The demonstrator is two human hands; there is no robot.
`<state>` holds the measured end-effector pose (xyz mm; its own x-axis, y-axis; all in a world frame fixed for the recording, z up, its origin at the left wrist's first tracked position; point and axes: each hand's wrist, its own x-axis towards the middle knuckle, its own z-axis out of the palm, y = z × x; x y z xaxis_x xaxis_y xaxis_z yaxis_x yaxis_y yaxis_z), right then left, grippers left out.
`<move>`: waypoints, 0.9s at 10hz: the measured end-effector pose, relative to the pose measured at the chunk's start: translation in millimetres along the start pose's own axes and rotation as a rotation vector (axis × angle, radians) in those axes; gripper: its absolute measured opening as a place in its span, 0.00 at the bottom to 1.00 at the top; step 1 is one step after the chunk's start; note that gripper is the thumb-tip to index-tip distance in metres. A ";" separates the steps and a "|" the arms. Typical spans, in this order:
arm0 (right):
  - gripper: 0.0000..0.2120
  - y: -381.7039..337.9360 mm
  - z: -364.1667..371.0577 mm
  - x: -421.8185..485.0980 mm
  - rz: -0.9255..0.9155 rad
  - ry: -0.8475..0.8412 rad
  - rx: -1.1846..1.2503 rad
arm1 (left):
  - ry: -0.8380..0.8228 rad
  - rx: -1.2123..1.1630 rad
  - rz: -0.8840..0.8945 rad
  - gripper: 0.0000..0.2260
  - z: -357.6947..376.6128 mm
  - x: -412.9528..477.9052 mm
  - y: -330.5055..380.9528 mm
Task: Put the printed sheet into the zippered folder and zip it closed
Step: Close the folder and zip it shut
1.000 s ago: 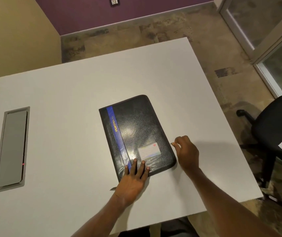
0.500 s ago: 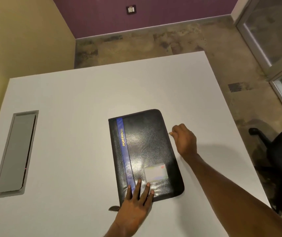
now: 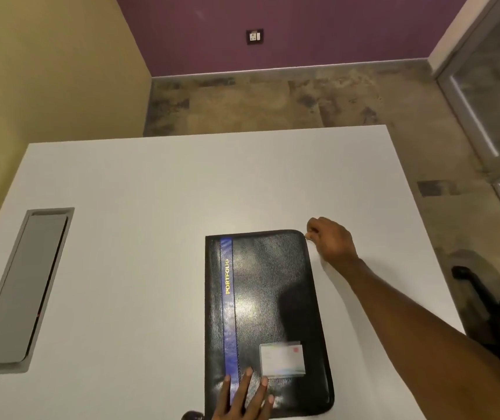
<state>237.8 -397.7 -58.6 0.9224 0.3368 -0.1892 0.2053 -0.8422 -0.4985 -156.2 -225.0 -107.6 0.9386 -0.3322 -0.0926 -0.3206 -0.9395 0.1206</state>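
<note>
A black zippered folder [image 3: 268, 304] with a blue stripe and the word PORTFOLIO lies shut on the white table [image 3: 139, 225]. A small card sits in a clear pocket [image 3: 282, 358] on its cover. My left hand [image 3: 244, 400] presses flat on the folder's near edge, fingers spread. My right hand [image 3: 332, 241] pinches the zipper pull [image 3: 307, 235] at the folder's far right corner. The printed sheet is not visible.
A grey cable hatch [image 3: 22, 291] is set into the table at the left. A black office chair [image 3: 497, 301] stands by the table's right edge. Beyond the far edge are the floor, a purple wall and a glass door [image 3: 497, 86] at the right.
My right hand has drawn the zipper pull up the folder's right side, from near the bottom corner to the far right corner. My left hand has stayed pressed on the near edge.
</note>
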 end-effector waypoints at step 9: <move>0.14 -109.9 16.0 87.4 0.384 -0.196 -0.143 | 0.047 -0.791 -1.162 0.44 -77.8 138.4 -134.6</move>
<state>290.6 -269.1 -33.9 0.8639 0.0506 -0.5012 -0.0834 -0.9668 -0.2414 26.7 -138.0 -59.8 0.6230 0.6083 -0.4918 0.7711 -0.3717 0.5169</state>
